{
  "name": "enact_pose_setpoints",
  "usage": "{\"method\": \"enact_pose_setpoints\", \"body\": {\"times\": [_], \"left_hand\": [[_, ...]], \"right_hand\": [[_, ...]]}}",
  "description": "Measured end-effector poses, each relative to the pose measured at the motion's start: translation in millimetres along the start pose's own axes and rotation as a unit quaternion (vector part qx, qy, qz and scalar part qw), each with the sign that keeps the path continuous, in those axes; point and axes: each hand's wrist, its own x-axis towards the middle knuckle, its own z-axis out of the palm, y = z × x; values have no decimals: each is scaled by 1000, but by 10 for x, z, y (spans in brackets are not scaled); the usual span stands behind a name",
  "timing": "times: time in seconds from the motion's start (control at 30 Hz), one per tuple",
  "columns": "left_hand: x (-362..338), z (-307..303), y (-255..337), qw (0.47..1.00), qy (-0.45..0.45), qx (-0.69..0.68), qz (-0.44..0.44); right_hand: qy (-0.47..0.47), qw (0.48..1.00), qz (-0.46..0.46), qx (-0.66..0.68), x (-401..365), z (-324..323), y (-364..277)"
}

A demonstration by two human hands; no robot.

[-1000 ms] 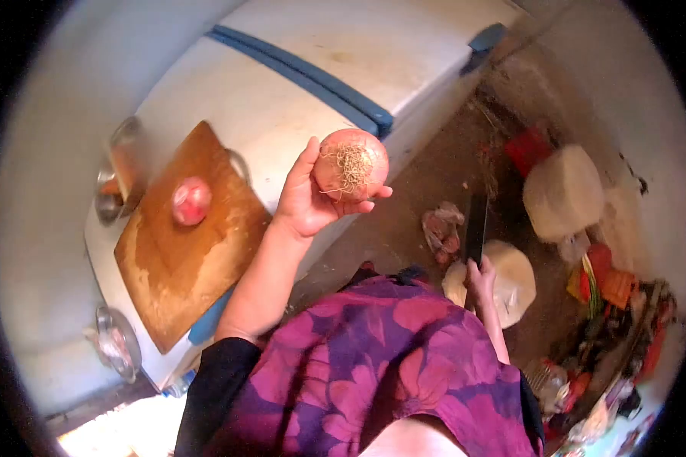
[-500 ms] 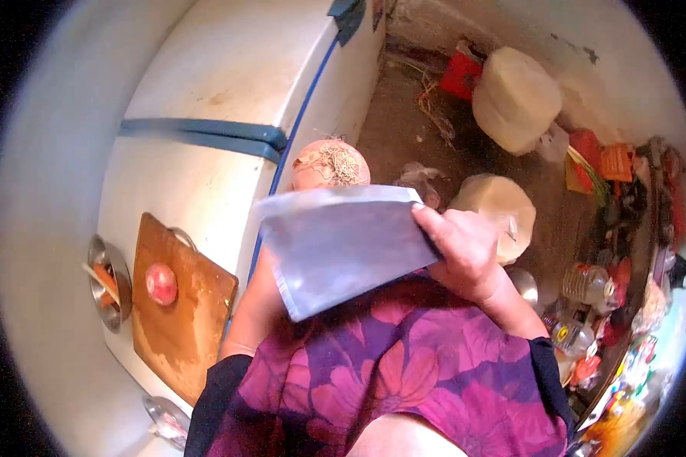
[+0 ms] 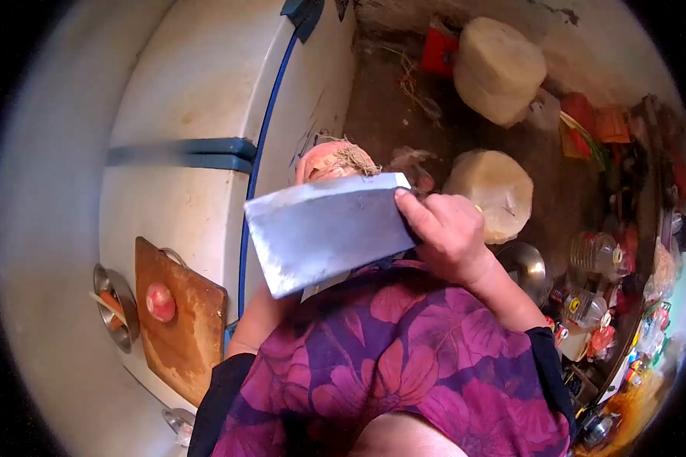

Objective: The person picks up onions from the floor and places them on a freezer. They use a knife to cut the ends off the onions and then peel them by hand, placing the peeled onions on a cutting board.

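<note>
In my right hand (image 3: pixel 453 232) is a broad cleaver (image 3: pixel 331 228), its blade raised in front of my body and slanting across to the left. My thumb lies along the upper corner of the blade near the handle. Behind the blade, my left hand (image 3: pixel 309 161) holds an onion (image 3: pixel 335 164) with dry, stringy roots facing away from me; most of this hand is hidden by the blade. The cleaver's upper edge overlaps the onion in this view. A wooden cutting board (image 3: pixel 179 350) to my left carries a pinkish-red peeled onion (image 3: pixel 160 302).
The board rests on a white cabinet top (image 3: pixel 187 206). Beside it stands a metal bowl (image 3: pixel 129 335) with orange pieces and a stick. On the floor are bulky pale bags (image 3: pixel 499 68), a metal bowl (image 3: pixel 537 266) and plastic bottles (image 3: pixel 587 308). A cluttered shelf runs along the right.
The cleaver blade has shifted slightly left and its blur has gone. The onion's roots have turned toward the right, showing more fingers of my left hand. The whole view has shifted a little.
</note>
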Motion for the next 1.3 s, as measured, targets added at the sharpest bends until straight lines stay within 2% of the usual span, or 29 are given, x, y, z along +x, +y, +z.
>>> {"method": "enact_pose_setpoints", "body": {"times": [0.2,1.3], "left_hand": [[110,60,-96,1000,0,10,-7],[469,230,-346,994,61,91,-3]], "right_hand": [[-33,999,23,10,-116,-83,59],[-16,992,122,9,-475,107,367]]}}
